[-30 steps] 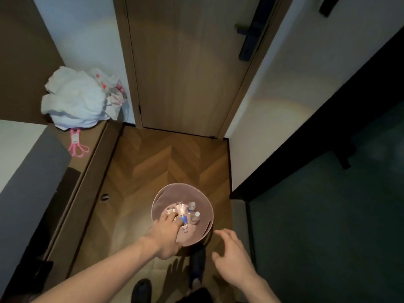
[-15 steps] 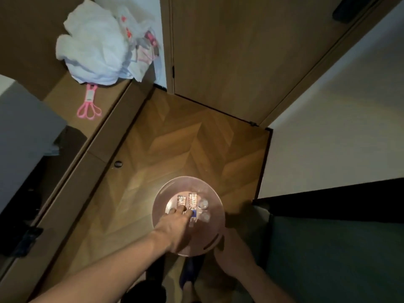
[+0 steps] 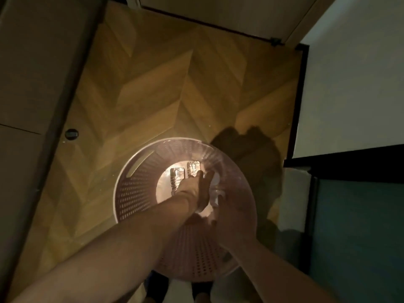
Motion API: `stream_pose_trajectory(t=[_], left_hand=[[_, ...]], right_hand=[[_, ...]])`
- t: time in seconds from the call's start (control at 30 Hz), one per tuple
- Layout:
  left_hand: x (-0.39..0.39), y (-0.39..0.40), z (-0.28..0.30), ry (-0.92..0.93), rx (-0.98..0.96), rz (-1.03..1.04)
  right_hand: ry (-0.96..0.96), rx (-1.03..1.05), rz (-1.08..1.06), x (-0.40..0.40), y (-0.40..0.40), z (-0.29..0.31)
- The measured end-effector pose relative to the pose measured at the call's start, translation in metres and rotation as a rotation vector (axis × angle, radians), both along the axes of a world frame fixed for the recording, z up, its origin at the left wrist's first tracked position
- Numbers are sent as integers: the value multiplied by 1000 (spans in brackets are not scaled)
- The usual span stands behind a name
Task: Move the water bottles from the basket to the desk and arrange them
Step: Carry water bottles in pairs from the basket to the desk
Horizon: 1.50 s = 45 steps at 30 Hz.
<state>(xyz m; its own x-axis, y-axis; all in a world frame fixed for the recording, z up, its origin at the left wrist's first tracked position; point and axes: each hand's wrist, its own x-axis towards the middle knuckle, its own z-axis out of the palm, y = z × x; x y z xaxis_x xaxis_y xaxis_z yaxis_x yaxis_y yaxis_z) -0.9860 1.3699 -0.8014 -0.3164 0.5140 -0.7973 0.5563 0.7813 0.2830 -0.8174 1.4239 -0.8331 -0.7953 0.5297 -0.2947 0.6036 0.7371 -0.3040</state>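
Observation:
A round pink perforated basket (image 3: 135,193) stands on the wooden floor right below me. Clear water bottles lie at its bottom: one (image 3: 176,178) at the centre, another (image 3: 192,168) beside it, and a third (image 3: 216,194) further right. My left hand (image 3: 193,190) reaches deep into the basket, fingers stretched against the middle bottles; whether it grips one is hidden. My right hand (image 3: 232,219), blurred, is over the basket's right inner side with its fingertips near the right bottle.
A brown cabinet front (image 3: 32,73) runs along the left, with a round floor stop (image 3: 71,133) at its foot. A door (image 3: 218,9) closes the far end. A white wall (image 3: 349,84) and a dark-framed panel (image 3: 360,215) bound the right.
The view has dropped much closer to the basket. My left hand has gone deeper among the bottles. My right hand has moved from beside the basket to inside its right side.

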Motion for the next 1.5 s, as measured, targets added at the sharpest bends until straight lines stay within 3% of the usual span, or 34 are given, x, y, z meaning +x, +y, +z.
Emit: stream_pose_trajectory(t=[0.17, 0.23, 0.33, 0.5, 0.6, 0.77, 0.87, 1.07, 1.2, 1.33, 1.5], left_hand=[[4, 20, -74, -3, 43, -57], [6, 22, -91, 97, 73, -163], [7, 20, -92, 250, 153, -281], [0, -8, -49, 203, 176, -9], [4, -36, 13, 172, 259, 88], [6, -89, 147, 193, 325, 211], [4, -121, 230, 197, 341, 267], [7, -191, 398, 282, 363, 404], [22, -236, 483, 400, 351, 551], [45, -268, 542, 544, 368, 683], [97, -308, 606, 751, 355, 906]], right_hand=[[-310, -166, 56, -10, 9, -58], [-365, -246, -16, -18, 11, -76], [-306, -143, -11, -21, 13, -97], [-324, -125, -35, -38, 15, -40], [-218, -67, -90, -34, 8, 37], [-7, -344, -254, -32, -2, 149], [-15, -336, -232, -48, -4, 240], [-10, -319, -77, -60, -47, 413], [35, -234, 102, -65, -65, 482], [42, -366, 272, -76, -78, 546], [35, -327, 602, -93, -114, 605]])
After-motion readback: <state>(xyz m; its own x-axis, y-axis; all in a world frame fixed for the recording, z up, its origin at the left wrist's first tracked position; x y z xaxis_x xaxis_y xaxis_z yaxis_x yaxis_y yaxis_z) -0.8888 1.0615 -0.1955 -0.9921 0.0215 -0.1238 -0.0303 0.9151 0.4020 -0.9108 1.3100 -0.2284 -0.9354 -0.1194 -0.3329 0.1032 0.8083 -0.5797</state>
